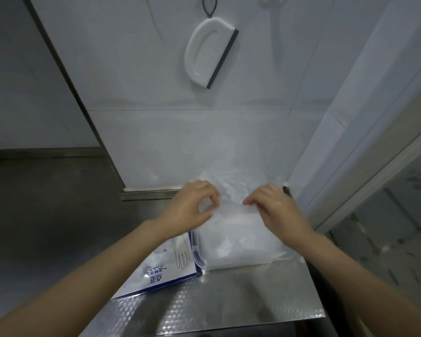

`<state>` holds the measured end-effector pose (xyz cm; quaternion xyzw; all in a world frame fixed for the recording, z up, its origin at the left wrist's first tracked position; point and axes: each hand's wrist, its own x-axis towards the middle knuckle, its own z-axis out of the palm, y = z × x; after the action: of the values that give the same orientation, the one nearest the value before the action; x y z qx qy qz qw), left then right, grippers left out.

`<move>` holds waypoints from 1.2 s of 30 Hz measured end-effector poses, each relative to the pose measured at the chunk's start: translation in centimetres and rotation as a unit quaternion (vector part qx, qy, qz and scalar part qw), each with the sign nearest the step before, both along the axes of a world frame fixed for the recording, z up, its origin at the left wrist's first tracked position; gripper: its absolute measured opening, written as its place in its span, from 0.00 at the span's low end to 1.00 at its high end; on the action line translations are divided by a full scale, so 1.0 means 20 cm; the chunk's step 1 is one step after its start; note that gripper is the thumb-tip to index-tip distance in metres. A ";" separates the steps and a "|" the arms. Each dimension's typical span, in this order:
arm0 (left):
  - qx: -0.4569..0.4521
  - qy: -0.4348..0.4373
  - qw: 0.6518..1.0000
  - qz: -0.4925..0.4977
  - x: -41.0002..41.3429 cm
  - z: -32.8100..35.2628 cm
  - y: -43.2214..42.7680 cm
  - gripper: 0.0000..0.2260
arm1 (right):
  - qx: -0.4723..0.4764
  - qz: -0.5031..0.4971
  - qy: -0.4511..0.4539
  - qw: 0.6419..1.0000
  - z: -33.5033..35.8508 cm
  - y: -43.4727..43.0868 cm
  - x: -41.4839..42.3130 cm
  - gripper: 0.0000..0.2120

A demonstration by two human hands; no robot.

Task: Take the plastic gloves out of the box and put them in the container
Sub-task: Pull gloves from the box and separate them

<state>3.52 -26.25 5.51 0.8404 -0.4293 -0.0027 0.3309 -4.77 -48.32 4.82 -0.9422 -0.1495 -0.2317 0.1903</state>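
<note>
The plastic gloves (229,198) are a thin, crinkled, translucent bunch held up at centre frame, stretched roughly left to right between my two hands, with their lower folds seeming to trail down into the container (229,266) directly beneath. My left hand (192,207) pinches the left edge of the film, thumb and forefinger closed into a ring on it; my right hand (275,210) has its fingers curled and its fingertips nipped onto the right edge. The move I judge comes next is straight down: the container lies below the fingers, toward the bottom of the frame. The right hand sits more squarely over it, while the left hangs above its left wall. The container is a clear, rounded-corner plastic tub, already pale with what looks like piled film, though blur keeps me from telling loose gloves from reflections. Just beside its left wall, touching or nearly so, lies the box (161,271), white card with blue edging and a printed glove outline. Both rest on an embossed stainless steel counter (229,300). On the glossy white tiled wall (156,117) at upper centre hangs a white squeegee (209,52) with a dark blade.
</note>
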 end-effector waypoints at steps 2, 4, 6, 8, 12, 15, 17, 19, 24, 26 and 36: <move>0.096 -0.032 0.994 -0.028 -0.01 -0.10 0.01 0.03 | -0.046 0.011 0.120 0.992 -0.11 -0.01 -0.02 0.16; 0.166 -0.054 0.983 -0.051 -0.02 -0.18 -0.01 0.05 | -0.075 0.009 0.210 0.975 -0.21 -0.01 -0.03 0.19; 0.222 -0.070 0.970 -0.069 -0.03 -0.22 -0.04 0.07 | -0.080 0.004 0.273 0.959 -0.28 -0.01 -0.03 0.19; 0.278 -0.091 0.953 -0.082 -0.04 -0.25 -0.09 0.09 | -0.069 0.002 0.329 0.942 -0.34 0.00 -0.02 0.20; 0.394 -0.127 0.905 -0.099 -0.04 -0.29 -0.15 0.11 | 0.037 -0.005 0.473 0.880 -0.36 -0.02 0.01 0.19; 0.455 -0.119 0.877 -0.098 -0.04 -0.29 -0.17 0.12 | 0.136 0.020 0.532 0.835 -0.30 -0.04 0.05 0.19; 0.418 -0.111 0.900 -0.061 -0.05 -0.28 -0.20 0.13 | 0.202 -0.011 0.437 0.876 -0.27 -0.04 0.08 0.13; 0.353 -0.075 0.933 -0.006 -0.06 -0.28 -0.25 0.14 | 0.192 -0.046 0.336 0.921 -0.26 -0.02 0.08 0.10; 0.371 0.009 0.928 0.038 -0.11 -0.43 -0.35 0.24 | -0.072 -0.043 0.344 0.935 -0.37 -0.02 0.09 0.23; 0.427 0.020 0.903 0.039 -0.12 -0.49 -0.37 0.27 | -0.121 -0.052 0.382 0.915 -0.42 -0.05 0.09 0.29; 0.543 0.045 0.838 0.019 -0.10 -0.63 -0.34 0.36 | -0.183 -0.056 0.468 0.863 -0.52 -0.11 0.10 0.33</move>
<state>1.60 -33.09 -7.12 0.8922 -0.3278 -0.2668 -0.1593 -2.70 -50.51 -5.62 -0.9644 -0.0295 0.2580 0.0491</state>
